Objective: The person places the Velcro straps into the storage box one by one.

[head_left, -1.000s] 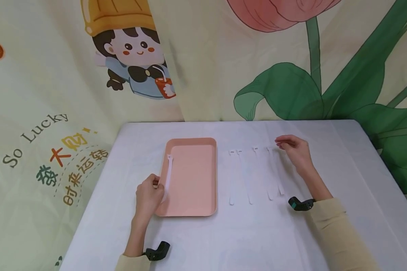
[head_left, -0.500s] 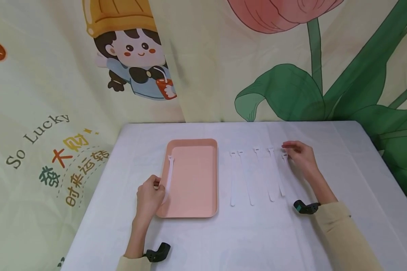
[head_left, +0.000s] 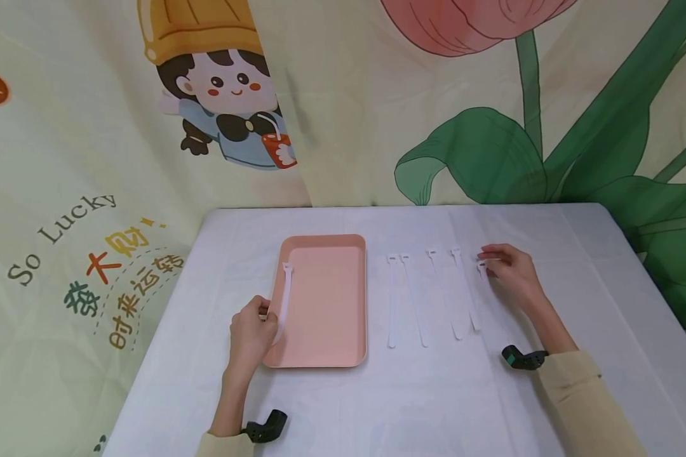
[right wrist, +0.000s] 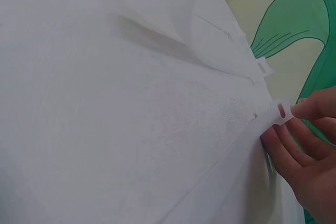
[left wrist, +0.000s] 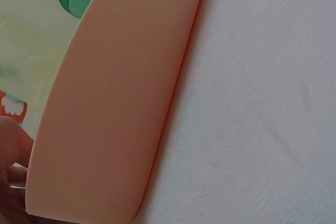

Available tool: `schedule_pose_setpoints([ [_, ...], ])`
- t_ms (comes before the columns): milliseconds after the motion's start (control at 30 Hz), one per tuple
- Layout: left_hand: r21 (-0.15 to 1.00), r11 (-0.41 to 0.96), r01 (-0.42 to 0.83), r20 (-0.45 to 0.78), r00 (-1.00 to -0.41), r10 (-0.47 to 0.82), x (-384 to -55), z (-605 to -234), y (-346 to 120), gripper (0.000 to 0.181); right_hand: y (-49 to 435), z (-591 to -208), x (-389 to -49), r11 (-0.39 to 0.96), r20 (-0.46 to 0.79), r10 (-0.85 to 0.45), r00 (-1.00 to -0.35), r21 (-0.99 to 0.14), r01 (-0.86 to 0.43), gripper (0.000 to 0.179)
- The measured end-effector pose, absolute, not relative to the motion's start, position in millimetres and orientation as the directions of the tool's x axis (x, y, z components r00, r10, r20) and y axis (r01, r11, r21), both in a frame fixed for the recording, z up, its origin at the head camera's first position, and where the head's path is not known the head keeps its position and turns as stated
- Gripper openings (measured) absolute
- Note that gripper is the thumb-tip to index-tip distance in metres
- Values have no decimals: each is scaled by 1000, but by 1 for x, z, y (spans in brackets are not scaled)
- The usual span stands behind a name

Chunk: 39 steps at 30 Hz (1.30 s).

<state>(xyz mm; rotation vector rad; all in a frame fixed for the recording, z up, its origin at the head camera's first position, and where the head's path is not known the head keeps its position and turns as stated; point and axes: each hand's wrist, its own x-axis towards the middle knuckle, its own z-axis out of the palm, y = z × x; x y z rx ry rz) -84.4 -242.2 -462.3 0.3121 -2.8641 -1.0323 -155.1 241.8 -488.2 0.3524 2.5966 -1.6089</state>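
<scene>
My left hand [head_left: 253, 331] grips the left edge of a pink rectangular tray [head_left: 326, 304], near its front corner. In the left wrist view, the tray's side wall [left wrist: 105, 98] fills much of the picture, and only part of the hand shows. Inside the tray, along its left side, lies a white strap [head_left: 286, 295] with a slotted end. Farther right, my right hand [head_left: 513, 273] pinches the slotted end of another white strap [right wrist: 281, 112] between thumb and fingers. The rest of that strap trails toward me and is faint against the white cloth.
Several similar white straps [head_left: 413, 301] lie in a row between tray and right hand, slotted ends away from me. A white cloth [head_left: 411, 400] covers the table. Behind its far edge hangs a printed curtain [head_left: 343, 127].
My right hand has moved right and slightly toward me, with the pinched strap's slotted end now showing apart from the row. The left hand and tray have stayed put.
</scene>
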Motion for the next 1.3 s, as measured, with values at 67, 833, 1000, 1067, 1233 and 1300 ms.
schedule_pose_setpoints([
  [67,639,753,-161,12,-976,-219,-84,-463,-242,21,243,-489,-154,438,-161,149,-976,-874,211,39],
  [833,643,747,-169,15,-973,-232,-84,-462,-244,20,243,-489,-144,488,-131,160,-978,-851,193,32],
  [1000,646,744,-168,7,-974,-226,-84,-460,-244,21,244,-490,-142,507,-117,169,-979,-841,188,32],
  [1067,645,745,-168,3,-975,-222,-84,-460,-244,21,245,-489,-141,509,-119,172,-978,-839,191,33],
  [1233,640,748,-175,-7,-975,-222,-83,-460,-244,21,246,-486,-140,504,-122,169,-978,-842,192,35],
  [1300,639,749,-172,-6,-976,-219,-83,-460,-244,21,248,-484,-140,511,-109,167,-980,-840,181,35],
])
